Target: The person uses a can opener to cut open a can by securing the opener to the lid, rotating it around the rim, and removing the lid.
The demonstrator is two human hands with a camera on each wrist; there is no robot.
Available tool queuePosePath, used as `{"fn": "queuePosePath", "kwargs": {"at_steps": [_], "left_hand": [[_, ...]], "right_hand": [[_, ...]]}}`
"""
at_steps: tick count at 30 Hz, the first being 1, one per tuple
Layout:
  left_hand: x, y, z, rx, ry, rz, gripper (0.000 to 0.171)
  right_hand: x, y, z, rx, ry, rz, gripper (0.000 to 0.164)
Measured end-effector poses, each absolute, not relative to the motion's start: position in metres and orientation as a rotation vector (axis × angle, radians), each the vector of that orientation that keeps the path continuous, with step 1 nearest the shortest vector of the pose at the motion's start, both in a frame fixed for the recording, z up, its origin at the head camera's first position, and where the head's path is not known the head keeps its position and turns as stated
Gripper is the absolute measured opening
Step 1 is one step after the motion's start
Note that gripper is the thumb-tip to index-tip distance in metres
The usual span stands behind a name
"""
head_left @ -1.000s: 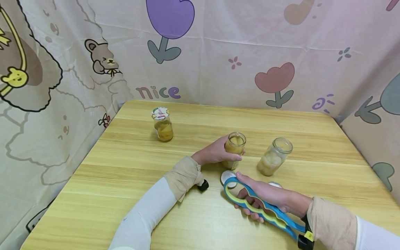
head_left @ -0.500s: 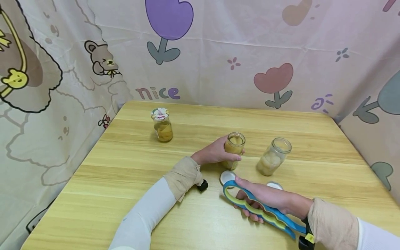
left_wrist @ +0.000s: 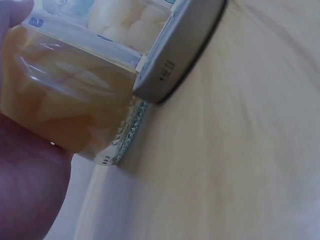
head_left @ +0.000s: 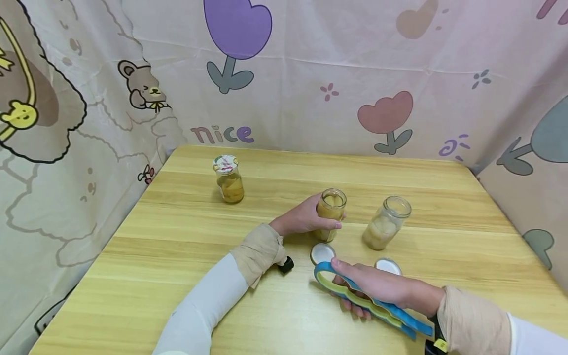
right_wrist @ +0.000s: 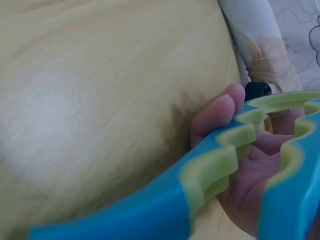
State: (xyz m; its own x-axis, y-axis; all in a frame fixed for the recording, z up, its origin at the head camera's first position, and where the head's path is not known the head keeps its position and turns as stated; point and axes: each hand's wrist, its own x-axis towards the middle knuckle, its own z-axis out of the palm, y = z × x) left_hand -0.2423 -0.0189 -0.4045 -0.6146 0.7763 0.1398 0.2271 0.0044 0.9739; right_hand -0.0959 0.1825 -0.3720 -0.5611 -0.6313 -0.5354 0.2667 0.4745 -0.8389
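Note:
My left hand (head_left: 303,217) grips an open glass jar (head_left: 332,204) of yellowish fruit that stands on the table. The left wrist view shows that jar (left_wrist: 70,95) close up, with a metal lid (left_wrist: 175,55) by its base. In my right hand (head_left: 381,285) is a blue-and-yellow jar opener (head_left: 377,309), its two handles spread a little apart. Fingers curl around one handle of the opener (right_wrist: 145,215) in the right wrist view. Just beyond the opener lies the upturned lid (head_left: 323,253). Right of the held jar stands another open jar (head_left: 382,229) with pale round fruit.
A second upturned lid (head_left: 388,266) lies near my right wrist, in front of the pale-fruit jar. At the back left stands a jar (head_left: 230,185) with its printed lid on. A patterned cloth (head_left: 293,108) hangs behind the wooden table (head_left: 146,276).
My right hand has drawn slightly nearer to me with the jar opener, uncovering more of both lids. The left hand keeps its grip on the jar.

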Motion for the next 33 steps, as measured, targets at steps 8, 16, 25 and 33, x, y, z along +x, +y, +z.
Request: {"fn": "queuePosePath", "kwargs": {"at_steps": [8, 16, 25, 33], "left_hand": [[-0.243, -0.021, -0.402, 1.035, 1.871, 1.596, 0.054], [-0.242, -0.029, -0.391, 1.036, 1.984, 1.485, 0.069], [-0.25, -0.04, -0.376, 1.179, 2.095, 1.552, 0.119], [-0.249, -0.067, -0.344, 1.18, 2.364, 1.645, 0.106]], "right_hand": [[-0.092, 0.182, -0.372, -0.415, 1.915, -1.17, 0.064], [-0.088, 0.183, -0.371, -0.445, 1.953, -1.155, 0.057], [-0.087, 0.187, -0.369, -0.47, 1.957, -1.158, 0.054], [-0.085, 0.191, -0.368, -0.58, 2.01, -1.168, 0.048]]}}
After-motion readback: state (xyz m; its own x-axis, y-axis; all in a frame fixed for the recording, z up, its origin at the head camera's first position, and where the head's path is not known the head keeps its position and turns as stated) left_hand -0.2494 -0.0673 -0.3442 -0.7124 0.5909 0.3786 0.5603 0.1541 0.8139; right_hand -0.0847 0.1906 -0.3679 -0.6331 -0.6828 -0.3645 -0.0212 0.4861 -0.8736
